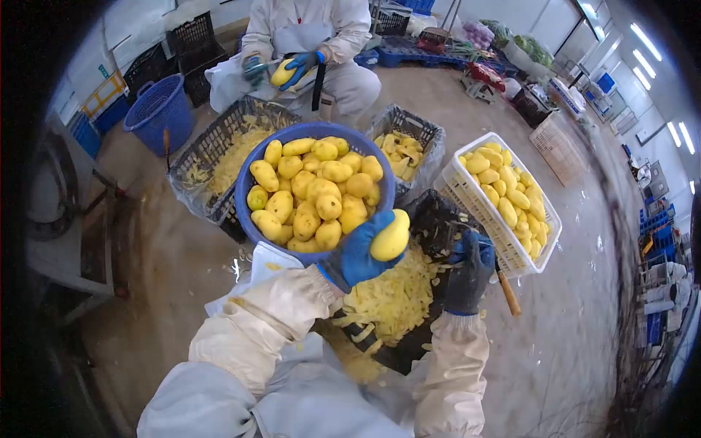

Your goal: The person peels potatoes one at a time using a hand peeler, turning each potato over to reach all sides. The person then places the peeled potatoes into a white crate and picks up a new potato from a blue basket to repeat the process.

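Observation:
In a blue glove, my left hand (359,255) holds a smooth yellow fruit (391,236) at the right edge of a blue basin (243,197) full of yellow fruit. My right hand (469,270), in a dark glove, is closed around something I cannot make out, near the black crate's rim. Between and below my hands lies a heap of yellow peelings (394,296). A wooden handle (509,293) sticks out beside my right hand. To the right, a white crate (478,206) holds smooth yellow fruit.
Across from me a seated person (310,44) in pale clothing and blue gloves holds a yellow fruit. Lined black crates with peelings (241,157) and yellow pieces (400,152) flank the basin's far side. An empty blue basket (161,113) stands left.

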Available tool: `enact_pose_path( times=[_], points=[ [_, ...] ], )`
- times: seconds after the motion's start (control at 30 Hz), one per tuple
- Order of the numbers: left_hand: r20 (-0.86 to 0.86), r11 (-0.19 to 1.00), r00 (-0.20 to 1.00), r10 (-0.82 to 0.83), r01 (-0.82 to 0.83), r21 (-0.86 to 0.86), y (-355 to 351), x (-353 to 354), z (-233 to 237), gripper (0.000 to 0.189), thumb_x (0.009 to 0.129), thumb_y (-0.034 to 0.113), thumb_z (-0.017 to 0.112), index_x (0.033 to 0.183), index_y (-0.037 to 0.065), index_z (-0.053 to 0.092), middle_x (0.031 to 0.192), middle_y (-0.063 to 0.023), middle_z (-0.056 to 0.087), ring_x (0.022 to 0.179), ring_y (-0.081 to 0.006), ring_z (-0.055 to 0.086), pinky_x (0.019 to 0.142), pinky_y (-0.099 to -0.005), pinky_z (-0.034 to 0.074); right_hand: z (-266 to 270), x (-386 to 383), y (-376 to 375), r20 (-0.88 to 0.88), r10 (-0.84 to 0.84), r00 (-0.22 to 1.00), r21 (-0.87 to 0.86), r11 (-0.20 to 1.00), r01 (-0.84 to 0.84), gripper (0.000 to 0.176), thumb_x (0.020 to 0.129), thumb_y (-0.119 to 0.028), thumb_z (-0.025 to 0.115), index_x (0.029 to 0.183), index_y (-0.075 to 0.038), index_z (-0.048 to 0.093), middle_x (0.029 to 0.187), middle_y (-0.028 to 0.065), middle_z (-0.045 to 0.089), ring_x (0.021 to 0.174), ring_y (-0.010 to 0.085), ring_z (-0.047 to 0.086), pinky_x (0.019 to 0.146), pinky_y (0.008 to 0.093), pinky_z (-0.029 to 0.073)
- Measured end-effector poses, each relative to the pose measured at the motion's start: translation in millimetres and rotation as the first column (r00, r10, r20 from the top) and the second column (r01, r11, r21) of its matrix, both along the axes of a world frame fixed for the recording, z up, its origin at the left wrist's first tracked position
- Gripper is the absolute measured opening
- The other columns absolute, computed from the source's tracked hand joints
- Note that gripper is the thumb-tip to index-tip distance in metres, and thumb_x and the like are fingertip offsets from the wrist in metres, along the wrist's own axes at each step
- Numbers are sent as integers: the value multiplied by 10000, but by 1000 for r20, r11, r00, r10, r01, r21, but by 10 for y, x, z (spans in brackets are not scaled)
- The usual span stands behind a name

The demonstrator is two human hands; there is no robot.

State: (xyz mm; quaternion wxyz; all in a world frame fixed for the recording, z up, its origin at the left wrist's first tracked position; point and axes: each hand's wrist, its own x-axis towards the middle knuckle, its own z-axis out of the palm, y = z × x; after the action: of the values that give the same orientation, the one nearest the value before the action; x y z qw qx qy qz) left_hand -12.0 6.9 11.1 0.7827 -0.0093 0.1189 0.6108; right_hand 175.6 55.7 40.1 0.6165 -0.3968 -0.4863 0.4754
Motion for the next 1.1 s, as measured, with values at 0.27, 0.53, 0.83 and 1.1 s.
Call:
enact_pose_path(
  times=[0.27,0.53,0.83,1.1],
  points=[
    [-20,993,999,-50,52,109,22,14,-120,273,923,257,577,1102,54,542,974,-107,598,890,-224,600,727,-370,549,113,-410,-364,27,279,960,-197,943,-269,58,879,-70,621,887,-13,615,730,30,611,607,93,546,565,222,436],
    [-365,975,910,196,-140,175,213,-3,-630,315,910,298,585,1099,49,547,966,-105,602,875,-241,605,748,-363,540,-149,-508,-488,164,279,946,83,952,-295,93,810,25,675,884,-10,631,844,52,648,680,90,565,616,229,457],
    [220,999,975,45,-50,18,-14,-53,96,275,923,279,564,1094,64,550,971,-87,605,899,-206,597,816,-334,521,110,-295,-252,45,184,982,-31,983,-183,67,874,-54,610,922,-8,607,766,57,627,659,107,567,611,242,458],
    [-717,925,662,218,95,368,-12,-91,-171,362,986,336,448,1181,37,509,1035,-111,602,963,-202,592,845,-322,513,92,-416,-471,16,436,900,-101,896,-432,120,870,-88,640,931,8,600,764,57,624,639,106,567,596,233,450]
  ],
)
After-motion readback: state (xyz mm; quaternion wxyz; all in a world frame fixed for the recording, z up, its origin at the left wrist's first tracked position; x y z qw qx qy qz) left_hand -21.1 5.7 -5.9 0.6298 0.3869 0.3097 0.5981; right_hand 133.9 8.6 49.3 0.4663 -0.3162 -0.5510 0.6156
